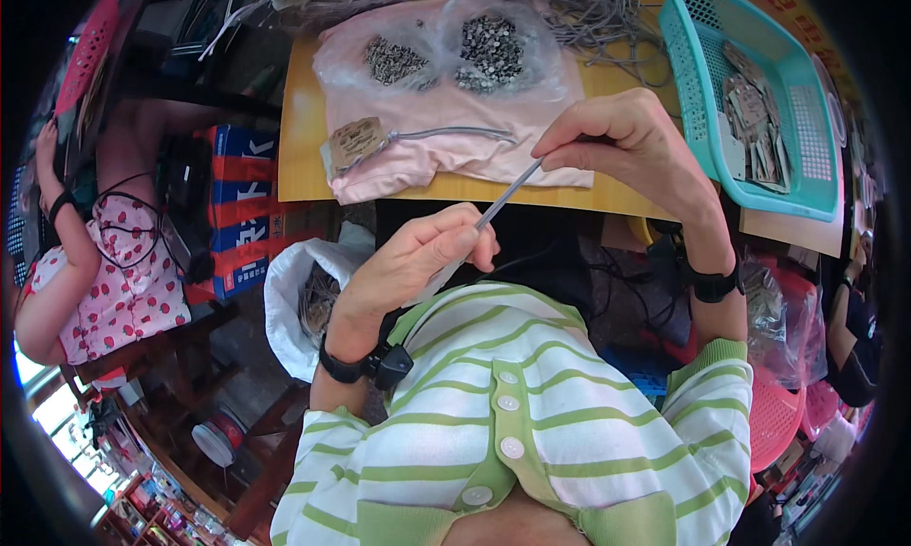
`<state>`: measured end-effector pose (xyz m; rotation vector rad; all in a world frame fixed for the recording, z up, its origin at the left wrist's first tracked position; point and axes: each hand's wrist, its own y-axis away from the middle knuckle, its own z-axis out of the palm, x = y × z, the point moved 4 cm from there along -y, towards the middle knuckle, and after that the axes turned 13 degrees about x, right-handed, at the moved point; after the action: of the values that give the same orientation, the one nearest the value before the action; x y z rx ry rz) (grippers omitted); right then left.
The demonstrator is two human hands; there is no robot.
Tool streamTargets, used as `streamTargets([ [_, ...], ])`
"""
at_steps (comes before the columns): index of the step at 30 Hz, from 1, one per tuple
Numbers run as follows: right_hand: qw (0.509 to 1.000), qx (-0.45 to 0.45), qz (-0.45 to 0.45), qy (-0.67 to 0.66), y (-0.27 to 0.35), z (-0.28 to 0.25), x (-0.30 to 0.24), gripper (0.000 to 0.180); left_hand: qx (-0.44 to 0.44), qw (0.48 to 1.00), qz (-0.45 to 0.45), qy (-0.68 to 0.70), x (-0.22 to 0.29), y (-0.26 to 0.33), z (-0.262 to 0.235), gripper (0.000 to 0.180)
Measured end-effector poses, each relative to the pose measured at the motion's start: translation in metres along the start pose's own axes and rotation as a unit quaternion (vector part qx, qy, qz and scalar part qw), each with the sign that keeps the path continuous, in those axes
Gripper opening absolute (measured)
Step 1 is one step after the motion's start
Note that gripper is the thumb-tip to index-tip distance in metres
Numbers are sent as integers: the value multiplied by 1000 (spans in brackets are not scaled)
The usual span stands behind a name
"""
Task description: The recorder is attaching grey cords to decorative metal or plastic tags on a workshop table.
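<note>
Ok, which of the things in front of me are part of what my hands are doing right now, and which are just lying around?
In hand:
- grey cord, pinched by right hand and left hand
- two bags of small metal pieces
- finished tag with cord on pink cloth
- pile of grey cords
- teal basket holding tags

Lying about:
- white sack
- stacked cartons
- pink stool

- One view only: head cam, worn, fisheye, looks steeply down over wearer's chest.
- Close on left hand (418,261) & right hand (626,143); wooden table (304,138) edge just beyond.
- Rim bends, dark corners; seated person (104,261) at left edge.
</note>
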<state>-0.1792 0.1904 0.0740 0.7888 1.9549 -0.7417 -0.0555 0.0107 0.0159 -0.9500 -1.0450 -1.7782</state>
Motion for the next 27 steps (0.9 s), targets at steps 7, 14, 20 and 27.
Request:
streamTargets([
  [7,999,16,-4,38,2,-4,-1,9,-11,995,-73,74,8,-4,7,54],
  [14,999,40,16,7,6,0,10,9,37,996,-80,21,15,-4,7,19],
  [20,991,82,64,-78,15,9,12,9,39,997,-20,55,16,3,-3,21],
  [27,998,-17,55,-18,36,52,-2,15,133,984,26,118,23,0,-3,22],
])
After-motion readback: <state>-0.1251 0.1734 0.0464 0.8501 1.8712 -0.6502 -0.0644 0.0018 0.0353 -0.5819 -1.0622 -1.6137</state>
